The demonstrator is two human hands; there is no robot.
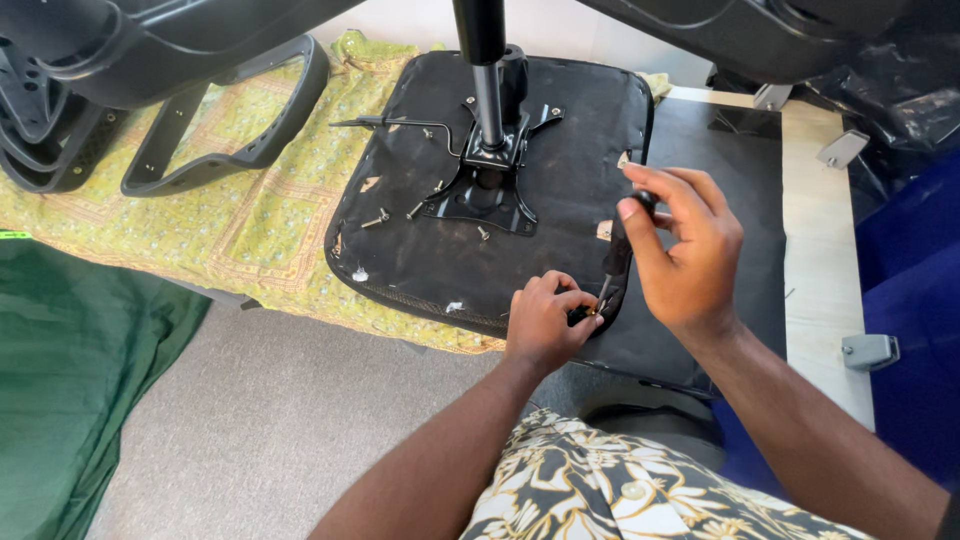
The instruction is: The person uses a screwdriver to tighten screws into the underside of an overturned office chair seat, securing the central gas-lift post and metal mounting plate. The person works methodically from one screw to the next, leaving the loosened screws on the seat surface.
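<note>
Right now I am working at the near edge of the upturned black fabric-covered chair seat [560, 170], which lies on a green patterned cloth [250, 210]: my left hand [545, 325] pinches a small screw [592, 313] against the seat's rim, while my right hand [685, 245] closes around a black-handled screwdriver [617, 255] set on it. Further in, the black metal tilt plate [480, 195] sits mid-seat with loose screws [378, 218] lying about it, so I judge most fastening remains undone.
</note>
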